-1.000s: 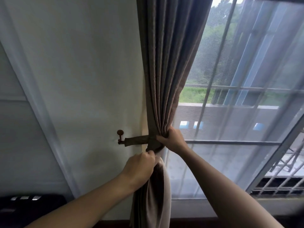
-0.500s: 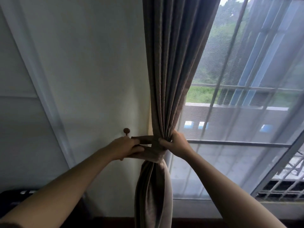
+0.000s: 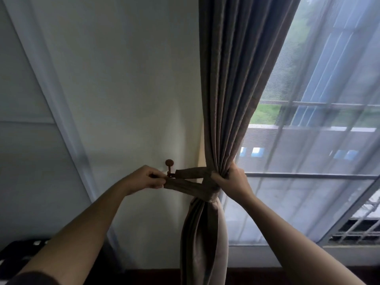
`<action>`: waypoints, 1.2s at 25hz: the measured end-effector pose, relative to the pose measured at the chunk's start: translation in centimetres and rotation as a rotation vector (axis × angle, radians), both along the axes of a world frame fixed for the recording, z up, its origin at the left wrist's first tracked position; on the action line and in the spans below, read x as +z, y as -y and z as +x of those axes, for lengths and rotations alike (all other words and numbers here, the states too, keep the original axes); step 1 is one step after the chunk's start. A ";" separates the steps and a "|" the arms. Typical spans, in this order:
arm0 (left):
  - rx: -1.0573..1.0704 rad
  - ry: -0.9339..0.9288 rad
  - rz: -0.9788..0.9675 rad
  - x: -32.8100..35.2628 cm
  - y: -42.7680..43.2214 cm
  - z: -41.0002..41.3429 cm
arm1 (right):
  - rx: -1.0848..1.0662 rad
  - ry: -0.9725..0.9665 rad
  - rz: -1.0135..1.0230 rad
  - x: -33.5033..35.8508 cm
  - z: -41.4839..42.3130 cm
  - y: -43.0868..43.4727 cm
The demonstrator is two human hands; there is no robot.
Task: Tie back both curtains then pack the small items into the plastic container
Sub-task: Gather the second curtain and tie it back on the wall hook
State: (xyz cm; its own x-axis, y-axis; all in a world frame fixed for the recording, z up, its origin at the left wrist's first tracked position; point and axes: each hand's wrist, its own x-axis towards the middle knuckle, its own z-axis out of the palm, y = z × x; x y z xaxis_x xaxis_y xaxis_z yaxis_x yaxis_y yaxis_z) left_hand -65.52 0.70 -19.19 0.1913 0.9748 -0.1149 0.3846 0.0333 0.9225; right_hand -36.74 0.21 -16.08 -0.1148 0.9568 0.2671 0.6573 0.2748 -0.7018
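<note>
A brown curtain hangs gathered at the window's left side. A matching fabric tieback wraps around it at waist height. One end of the band reaches a small brown wall hook. My left hand pinches the free end of the tieback just below and left of the hook. My right hand grips the bunched curtain folds where the band crosses them. The plastic container and small items are out of view.
A sheer white curtain covers the window on the right, with a metal grille outside at lower right. A white wall lies behind the hook. A dark object sits at lower left.
My left hand left the curtain below the band, took the tieback's free end and drew it left to the hook. My right hand kept its grip on the folds.
</note>
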 end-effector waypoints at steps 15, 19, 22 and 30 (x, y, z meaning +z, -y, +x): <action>0.566 -0.005 0.194 -4.3 -5.0 3.2 | -0.151 -0.019 -0.010 0.1 -2.7 -0.4; 0.498 -0.074 0.210 -4.7 -4.9 3.1 | -0.169 -0.030 -0.015 -0.1 -2.8 -0.3; 0.457 -0.153 0.283 -5.5 -4.7 3.4 | -0.168 -0.035 -0.021 0.0 -2.9 -0.5; 0.454 -0.260 0.350 -8.2 -4.5 3.5 | -0.069 -0.122 -0.027 -0.8 -2.8 -0.8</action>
